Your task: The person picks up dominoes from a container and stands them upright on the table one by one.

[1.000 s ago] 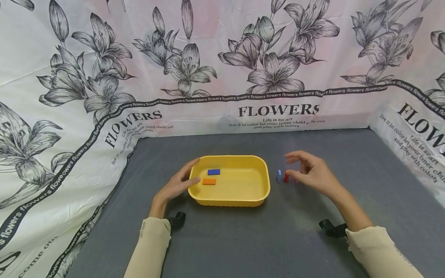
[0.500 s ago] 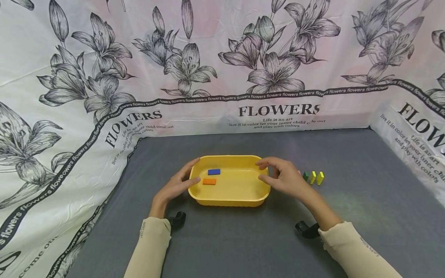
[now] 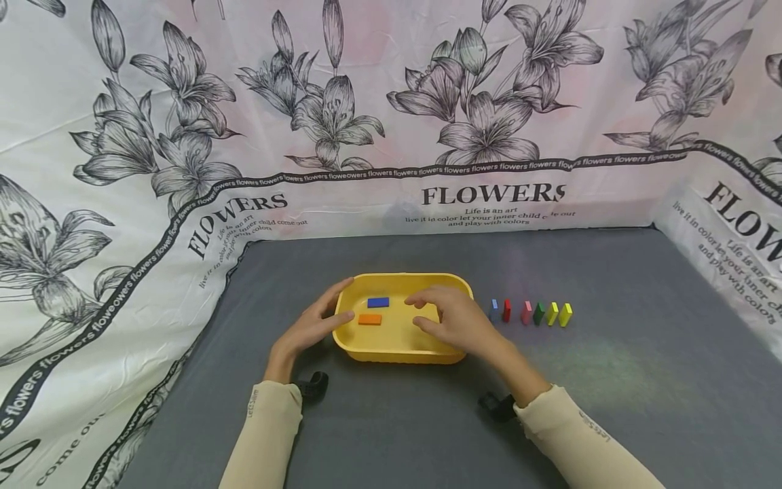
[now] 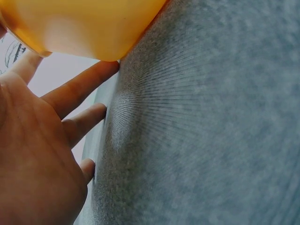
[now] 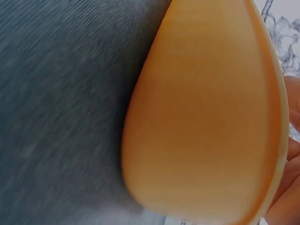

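Note:
A yellow plastic basin (image 3: 400, 356) stands on the grey cloth. Inside, near its left end, lie a blue block (image 3: 378, 303) and an orange block (image 3: 369, 319). My left hand (image 3: 310, 322) rests against that end, thumb over the rim. In the left wrist view the fingers (image 4: 82, 87) are spread and fairly straight beside the outer wall. Above the right half of the basin is my right hand (image 3: 455, 319), thumb and index apart and pointing at the two blocks; nothing shows between them. The right wrist view mostly shows the basin's outer wall (image 5: 206, 112), which hides the fingertips.
Right of the basin several small blocks stand upright in a row: a light blue block (image 3: 494, 310), a red block (image 3: 507, 310), a pink block (image 3: 526, 312), a green block (image 3: 539, 313) and two yellow blocks (image 3: 565, 314). A flower-printed cloth (image 3: 342, 204) rises behind.
My right hand has moved left from the row of standing blocks, across the right rim, to over the basin's inside. The whole row is now uncovered. The left hand and basin have stayed put.

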`<state>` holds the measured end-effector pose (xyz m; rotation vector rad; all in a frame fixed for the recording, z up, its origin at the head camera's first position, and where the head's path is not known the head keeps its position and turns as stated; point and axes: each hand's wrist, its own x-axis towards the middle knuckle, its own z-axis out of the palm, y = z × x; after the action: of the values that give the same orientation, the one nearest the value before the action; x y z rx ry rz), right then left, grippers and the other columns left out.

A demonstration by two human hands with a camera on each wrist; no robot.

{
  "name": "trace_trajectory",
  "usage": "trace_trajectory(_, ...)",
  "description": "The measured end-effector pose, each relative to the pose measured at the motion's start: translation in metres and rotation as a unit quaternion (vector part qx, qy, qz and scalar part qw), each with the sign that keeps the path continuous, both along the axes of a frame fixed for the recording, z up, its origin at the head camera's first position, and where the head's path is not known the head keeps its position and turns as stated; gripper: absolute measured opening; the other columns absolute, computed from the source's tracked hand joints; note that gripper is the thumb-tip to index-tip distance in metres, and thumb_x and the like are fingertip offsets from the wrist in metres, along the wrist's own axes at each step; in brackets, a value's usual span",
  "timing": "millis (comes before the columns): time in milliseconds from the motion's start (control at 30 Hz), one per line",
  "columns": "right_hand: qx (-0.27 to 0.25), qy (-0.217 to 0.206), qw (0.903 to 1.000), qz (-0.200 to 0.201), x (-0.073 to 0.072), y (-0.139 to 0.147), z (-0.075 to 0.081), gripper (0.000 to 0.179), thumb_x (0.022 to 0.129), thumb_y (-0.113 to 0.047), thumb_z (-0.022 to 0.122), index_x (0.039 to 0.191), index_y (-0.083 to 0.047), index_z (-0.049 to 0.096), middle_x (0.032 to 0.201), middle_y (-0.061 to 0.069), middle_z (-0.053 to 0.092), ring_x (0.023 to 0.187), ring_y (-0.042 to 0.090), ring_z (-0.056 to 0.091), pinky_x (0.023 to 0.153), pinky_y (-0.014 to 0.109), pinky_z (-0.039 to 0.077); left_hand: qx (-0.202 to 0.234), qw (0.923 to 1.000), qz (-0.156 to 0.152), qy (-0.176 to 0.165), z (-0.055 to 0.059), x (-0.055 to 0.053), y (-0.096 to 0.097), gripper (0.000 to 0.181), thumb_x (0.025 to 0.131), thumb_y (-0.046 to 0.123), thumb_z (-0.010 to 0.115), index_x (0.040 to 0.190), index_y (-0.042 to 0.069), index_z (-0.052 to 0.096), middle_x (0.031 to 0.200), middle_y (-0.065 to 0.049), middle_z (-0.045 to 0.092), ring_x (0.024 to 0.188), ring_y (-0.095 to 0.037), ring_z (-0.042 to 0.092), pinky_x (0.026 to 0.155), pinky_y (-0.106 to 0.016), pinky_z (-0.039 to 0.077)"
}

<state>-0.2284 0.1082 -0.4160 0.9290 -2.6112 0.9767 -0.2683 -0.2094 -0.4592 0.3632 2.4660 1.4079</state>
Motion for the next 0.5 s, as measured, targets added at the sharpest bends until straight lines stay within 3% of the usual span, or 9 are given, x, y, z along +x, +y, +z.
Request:
trace_trajectory(233,0.011,0.002,0.9999,0.008,-0.006,-0.016,-0.004,0.029,0.088,-0.014,0.078,0.117,-0.012,0.073,0.104,0.005,0.075,0.09,0.024,0.067,0.078,0.035,0.054,-0.006,1.0,0.004,-0.002,0.001,0.001,0.001,0.069,0.098,0.039,0.065,0.156,0.049,0.028,0.169,0.003,0.026,0.155,-0.034,0.029,0.122,-0.066,0.022)
trace_trajectory(367,0.031,-0.018,0.9993,0.009,-0.009,-0.022,-0.006,0.03,0.09,-0.014,0.077,0.119,-0.011,0.072,0.107,0.008,0.075,0.099,0.026,0.068,0.089,0.043,0.056,-0.011,0.9999,0.007,-0.002,0.001,0.001,0.001,0.069,0.098,0.039,0.065,0.156,0.048,0.029,0.169,0.001,0.028,0.155,-0.033,0.028,0.123,-0.065,0.021)
trace_trajectory(500,0.054,-0.029,0.9981,0.008,-0.009,-0.027,-0.004,0.03,0.091,-0.018,0.076,0.12,-0.013,0.073,0.108,0.006,0.075,0.1,0.023,0.069,0.089,0.042,0.057,-0.01,0.9999,0.009,-0.002,0.001,0.001,0.001,0.068,0.098,0.04,0.065,0.156,0.049,0.03,0.169,0.002,0.028,0.156,-0.033,0.028,0.123,-0.065,0.021)
